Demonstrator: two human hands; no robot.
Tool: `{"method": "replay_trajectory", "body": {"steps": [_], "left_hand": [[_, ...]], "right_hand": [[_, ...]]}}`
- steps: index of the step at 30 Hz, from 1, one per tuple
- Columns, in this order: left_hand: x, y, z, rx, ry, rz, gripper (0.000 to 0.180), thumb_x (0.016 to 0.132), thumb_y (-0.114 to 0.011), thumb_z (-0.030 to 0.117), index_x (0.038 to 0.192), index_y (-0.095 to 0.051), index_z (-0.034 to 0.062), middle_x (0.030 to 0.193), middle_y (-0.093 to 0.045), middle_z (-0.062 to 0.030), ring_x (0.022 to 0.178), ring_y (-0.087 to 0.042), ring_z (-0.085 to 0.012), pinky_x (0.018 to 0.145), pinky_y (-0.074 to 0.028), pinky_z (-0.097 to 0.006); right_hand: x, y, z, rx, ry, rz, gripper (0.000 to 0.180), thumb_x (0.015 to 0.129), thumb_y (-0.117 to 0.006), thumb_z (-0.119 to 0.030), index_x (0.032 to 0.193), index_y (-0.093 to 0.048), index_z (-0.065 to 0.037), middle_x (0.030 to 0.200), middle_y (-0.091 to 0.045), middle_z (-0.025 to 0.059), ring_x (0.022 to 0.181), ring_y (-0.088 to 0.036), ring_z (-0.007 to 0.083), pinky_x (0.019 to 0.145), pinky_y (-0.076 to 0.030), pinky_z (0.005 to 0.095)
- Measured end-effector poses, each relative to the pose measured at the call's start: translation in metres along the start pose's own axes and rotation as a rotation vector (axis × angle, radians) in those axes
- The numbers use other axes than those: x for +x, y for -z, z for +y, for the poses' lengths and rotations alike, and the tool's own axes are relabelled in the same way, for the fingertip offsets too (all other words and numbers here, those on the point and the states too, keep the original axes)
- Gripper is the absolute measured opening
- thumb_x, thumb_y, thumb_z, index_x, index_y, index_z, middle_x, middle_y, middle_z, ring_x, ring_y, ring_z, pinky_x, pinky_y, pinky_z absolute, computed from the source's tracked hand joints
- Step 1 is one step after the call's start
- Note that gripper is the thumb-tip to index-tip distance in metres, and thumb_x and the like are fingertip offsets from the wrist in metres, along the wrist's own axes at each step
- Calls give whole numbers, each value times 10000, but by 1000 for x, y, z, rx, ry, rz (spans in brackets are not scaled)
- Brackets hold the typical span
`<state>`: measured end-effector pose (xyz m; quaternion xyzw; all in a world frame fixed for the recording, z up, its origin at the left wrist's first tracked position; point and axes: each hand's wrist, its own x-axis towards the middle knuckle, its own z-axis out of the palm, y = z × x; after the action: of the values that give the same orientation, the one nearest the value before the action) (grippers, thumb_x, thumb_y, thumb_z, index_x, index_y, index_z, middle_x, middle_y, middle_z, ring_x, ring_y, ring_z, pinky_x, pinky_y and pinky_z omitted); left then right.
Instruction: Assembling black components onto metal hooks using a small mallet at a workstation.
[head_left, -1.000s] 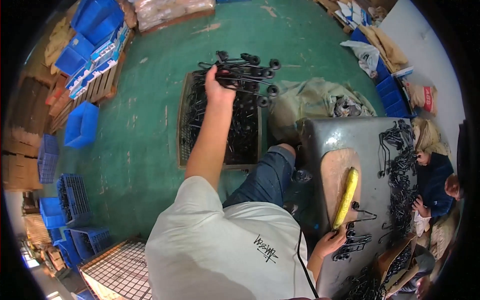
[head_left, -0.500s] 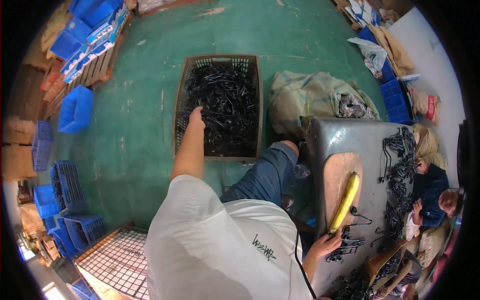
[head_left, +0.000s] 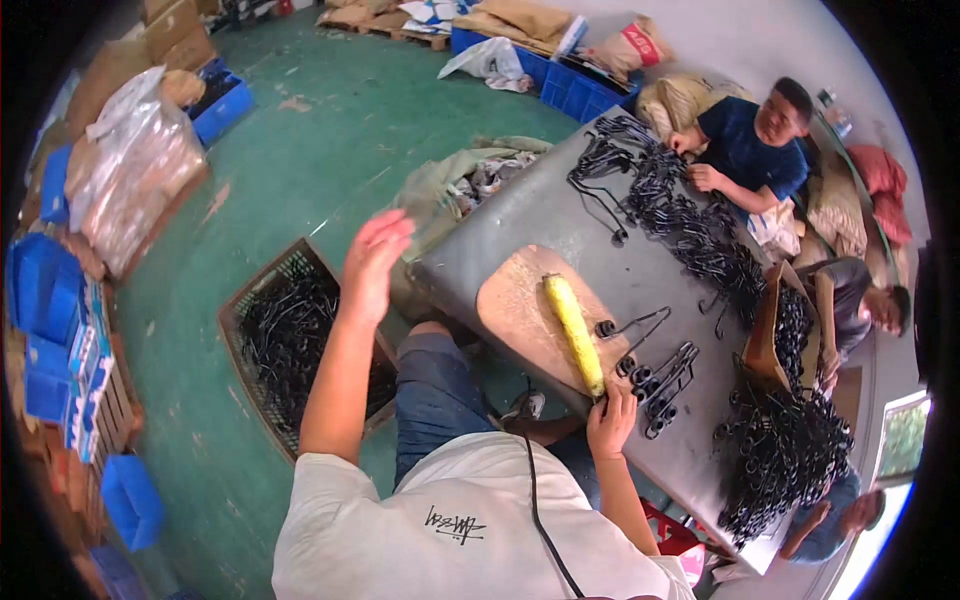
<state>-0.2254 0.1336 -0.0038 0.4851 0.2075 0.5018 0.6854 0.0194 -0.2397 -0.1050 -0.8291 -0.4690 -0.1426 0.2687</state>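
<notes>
My left hand (head_left: 378, 262) is raised between the crate and the table, fingers stretched out and slightly blurred; nothing shows in it. At the table's near edge, my right hand (head_left: 612, 424) closes its fingers at the lower end of a yellow rod (head_left: 572, 335). The rod lies slanted across a tan wooden board (head_left: 510, 290) with rounded corners. Right of the rod, several black bent wire pieces (head_left: 660, 388) with round ends lie on the grey tabletop (head_left: 500, 222). A brown plastic crate (head_left: 236, 310) full of similar black pieces stands on the floor at left.
A long heap of black wire pieces (head_left: 690, 225) runs along the table's far side, where a co-worker (head_left: 750, 150) sits with hands at it. A cardboard box (head_left: 765, 335) and another heap (head_left: 780, 460) lie at right, near two more people. A greenish sack (head_left: 440, 190) stands beyond the table.
My view has turned right toward the table. The left hand has come away from over the crate, up toward the table. My right hand stays at the rod's lower end.
</notes>
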Motion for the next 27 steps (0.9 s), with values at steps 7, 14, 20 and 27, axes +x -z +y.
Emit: {"method": "replay_trajectory", "body": {"steps": [7, 14, 20, 27], "left_hand": [[-36, -254, 166, -561, -435, -1330, 279, 926, -450, -42, 1165, -590, -68, 1166, -651, -175, 1159, -606, -260, 1004, -451, -395], [-130, -327, 200, -1111, 203, -1379, 206, 876, -516, 38, 1047, -596, -43, 918, -598, -86, 875, -592, -218, 813, -487, -353], [-177, -354, 170, -968, 178, -1337, 196, 875, -544, 39, 1049, -616, -13, 950, -616, -67, 906, -605, -210, 838, -494, -354], [-187, -413, 130, -830, 266, -1286, 190, 874, -577, 40, 1052, -640, 22, 987, -637, -44, 942, -619, -199, 867, -502, -355]], "right_hand": [[-40, 19, -12, 58, 34, 71, 352, 853, -620, -96, 1204, -631, -100, 1160, -616, 126, 1078, -558, 336, 968, -396, 486], [1, 42, -23, -344, 393, 5, 98, 1084, -357, -203, 1070, -267, -238, 962, -266, -125, 925, -313, 23, 795, -181, 108], [0, -23, 13, 114, 162, 201, 340, 707, -680, -117, 1043, -677, -64, 850, -600, 95, 808, -571, 293, 707, -460, 386], [-13, -1, 8, 202, 135, 146, 380, 686, -688, -84, 1065, -662, -70, 924, -592, 99, 814, -563, 292, 696, -444, 409]]}}
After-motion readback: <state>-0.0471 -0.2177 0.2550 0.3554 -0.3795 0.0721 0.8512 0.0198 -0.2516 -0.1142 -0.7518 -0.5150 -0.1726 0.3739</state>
